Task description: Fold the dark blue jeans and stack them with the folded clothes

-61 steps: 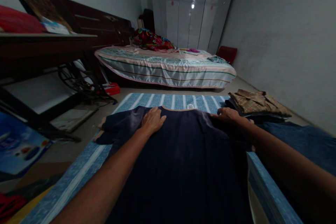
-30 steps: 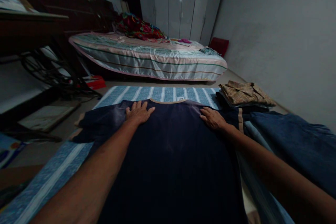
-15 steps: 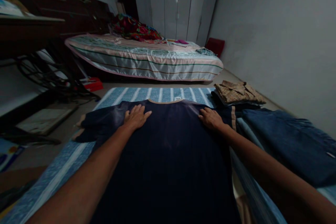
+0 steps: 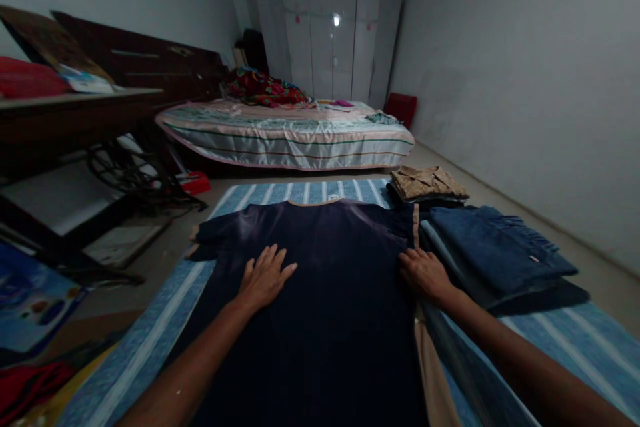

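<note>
A dark navy T-shirt (image 4: 320,320) with tan trim at its collar and sleeve ends lies spread out on a blue-and-white striped sheet (image 4: 145,340). My left hand (image 4: 263,278) rests palm down on the left part of its chest, fingers spread, holding nothing. At the shirt's right side, just below the sleeve, my right hand (image 4: 425,273) lies with its fingers on the cloth; the thumb is hidden. Along the lower right side, a strip of tan fabric (image 4: 433,373) shows beside the shirt's edge.
Folded jeans (image 4: 500,250) lie to the right, with a stack topped by a brown patterned garment (image 4: 427,183) behind them. A bed (image 4: 295,140) stands further back. On the left are a treadle sewing table (image 4: 75,103) and a blue printed box (image 4: 35,300).
Both hands have slid down the shirt towards me, the right one reaching its side edge below the sleeve. The camera view has tilted up.
</note>
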